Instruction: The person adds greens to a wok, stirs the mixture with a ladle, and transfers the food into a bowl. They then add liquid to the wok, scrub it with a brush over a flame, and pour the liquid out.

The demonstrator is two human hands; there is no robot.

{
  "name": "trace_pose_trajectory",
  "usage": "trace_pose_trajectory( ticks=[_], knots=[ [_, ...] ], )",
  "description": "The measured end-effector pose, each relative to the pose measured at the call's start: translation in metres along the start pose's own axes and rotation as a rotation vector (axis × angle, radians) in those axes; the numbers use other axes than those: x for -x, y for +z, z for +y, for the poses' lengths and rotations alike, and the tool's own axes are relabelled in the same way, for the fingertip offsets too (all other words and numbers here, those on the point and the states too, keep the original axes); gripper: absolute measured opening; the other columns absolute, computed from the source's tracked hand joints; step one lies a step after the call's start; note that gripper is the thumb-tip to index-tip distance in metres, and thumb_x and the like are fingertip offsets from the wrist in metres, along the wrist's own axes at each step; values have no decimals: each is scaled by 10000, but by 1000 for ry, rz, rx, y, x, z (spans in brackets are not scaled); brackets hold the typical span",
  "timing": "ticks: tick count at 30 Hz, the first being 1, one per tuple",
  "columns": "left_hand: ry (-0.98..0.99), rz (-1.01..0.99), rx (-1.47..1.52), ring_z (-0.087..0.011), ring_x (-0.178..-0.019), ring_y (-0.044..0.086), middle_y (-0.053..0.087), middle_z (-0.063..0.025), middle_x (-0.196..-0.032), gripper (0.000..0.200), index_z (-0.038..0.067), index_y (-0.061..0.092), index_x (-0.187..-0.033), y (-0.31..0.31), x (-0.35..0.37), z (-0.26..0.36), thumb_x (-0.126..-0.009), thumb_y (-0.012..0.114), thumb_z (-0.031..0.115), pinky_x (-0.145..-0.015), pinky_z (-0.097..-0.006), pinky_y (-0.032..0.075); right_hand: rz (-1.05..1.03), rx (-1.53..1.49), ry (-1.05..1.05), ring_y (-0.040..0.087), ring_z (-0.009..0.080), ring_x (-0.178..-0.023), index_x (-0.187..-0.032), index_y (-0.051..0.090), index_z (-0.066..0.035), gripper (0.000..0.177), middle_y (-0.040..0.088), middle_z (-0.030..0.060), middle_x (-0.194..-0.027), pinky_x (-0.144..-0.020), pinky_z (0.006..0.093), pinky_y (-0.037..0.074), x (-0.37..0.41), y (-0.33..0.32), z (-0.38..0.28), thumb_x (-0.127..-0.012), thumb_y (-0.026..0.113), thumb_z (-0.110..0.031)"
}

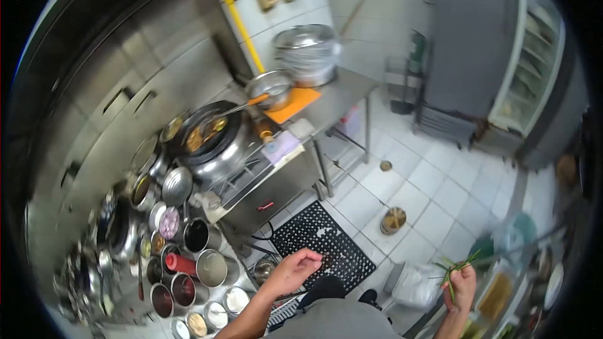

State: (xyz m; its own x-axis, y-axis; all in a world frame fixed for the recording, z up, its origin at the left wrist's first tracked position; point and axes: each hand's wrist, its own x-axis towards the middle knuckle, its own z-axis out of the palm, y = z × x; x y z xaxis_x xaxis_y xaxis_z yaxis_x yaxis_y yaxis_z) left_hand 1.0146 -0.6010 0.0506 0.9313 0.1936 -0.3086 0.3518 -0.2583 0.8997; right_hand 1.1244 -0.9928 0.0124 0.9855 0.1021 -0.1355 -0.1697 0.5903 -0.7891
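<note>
In my right hand (461,285) is a small bunch of thin green scallion leaves (453,270), pinched between thumb and fingers. Their ends stick out on both sides of the grip. My left hand (296,270) is held above the black perforated floor mat (326,238), fingers loosely bent and thumb a little apart, with nothing visible in it. Below the right hand, to its left, sits a pale plastic bag (419,285). A container of brownish food (496,295) stands just right of that hand.
To the left, a stove holds a large wok (210,135) with food and a ladle (235,110). Several pots and seasoning containers (213,268) crowd the counter, with a red bottle (181,264). A steel table (355,88) bears an orange board (295,105). A tin (393,220) stands on the tiled floor.
</note>
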Motion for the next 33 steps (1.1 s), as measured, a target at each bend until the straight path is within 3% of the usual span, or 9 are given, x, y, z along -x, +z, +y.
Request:
trace_pose_trajectory(
  ticks=[9,12,17,23,28,29,30,32,33],
  knots=[
    [-133,334,441,-103,-1001,593,643,-57,-1142,181,15,590,-1107,-49,-36,-86,-957,595,117,-889,-261,475,-416,188,392,625,194,-516,-842,577,-14,145,647,113,-708,-459,293,533,-170,177,76,-779,704,15],
    [4,456,559,-118,-1005,599,644,-63,-1125,165,22,592,-1099,-79,-92,-97,-955,588,103,-881,-270,478,-505,278,519,631,198,-520,-824,575,-15,136,653,118,-713,-462,291,533,-206,248,91,-783,701,14],
    [261,514,726,-150,-1013,609,629,-72,-1151,216,33,587,-1151,-162,-195,-57,-970,568,148,-885,-303,491,-634,276,514,643,201,-561,-898,633,15,125,657,123,-733,-518,303,562,-242,332,114,-798,707,4],
    [199,627,1199,-199,-1053,577,588,-56,-1175,457,41,499,-1289,-261,-337,-5,-914,644,260,-902,-359,461,-690,314,512,647,214,-580,-884,629,5,117,656,120,-745,-567,328,569,-277,388,128,-798,708,9],
    [171,642,1385,-210,-1096,491,555,-63,-1192,422,82,529,-1208,-316,-444,-6,-876,654,311,-992,-452,352,-785,224,428,644,213,-579,-878,622,-6,145,658,123,-755,-519,336,568,-336,445,140,-774,716,30],
    [188,627,1404,-99,-805,513,581,8,-854,243,143,535,-989,-328,-464,-9,-852,693,267,-753,-360,428,-755,231,410,642,211,-573,-894,623,-7,174,657,121,-754,-496,338,572,-342,467,140,-759,723,40],
    [136,719,1427,-106,-784,528,575,-4,-848,229,129,548,-972,-337,-470,2,-853,693,260,-731,-364,433,-801,232,371,639,211,-567,-927,630,-3,204,657,120,-758,-495,336,578,-361,477,148,-754,732,34],
    [102,669,1563,-183,-955,523,584,-38,-984,271,121,546,-1044,-358,-498,-2,-885,667,305,-902,-470,395,-886,190,355,639,207,-568,-918,626,-2,213,652,112,-760,-489,342,584,-394,511,163,-744,747,24],
    [123,676,1645,-168,-857,534,579,-23,-908,227,116,548,-1008,-371,-496,5,-892,667,271,-837,-436,428,-900,252,295,627,188,-562,-844,603,-8,169,642,101,-749,-495,318,561,-400,542,169,-756,747,1]
  ],
)
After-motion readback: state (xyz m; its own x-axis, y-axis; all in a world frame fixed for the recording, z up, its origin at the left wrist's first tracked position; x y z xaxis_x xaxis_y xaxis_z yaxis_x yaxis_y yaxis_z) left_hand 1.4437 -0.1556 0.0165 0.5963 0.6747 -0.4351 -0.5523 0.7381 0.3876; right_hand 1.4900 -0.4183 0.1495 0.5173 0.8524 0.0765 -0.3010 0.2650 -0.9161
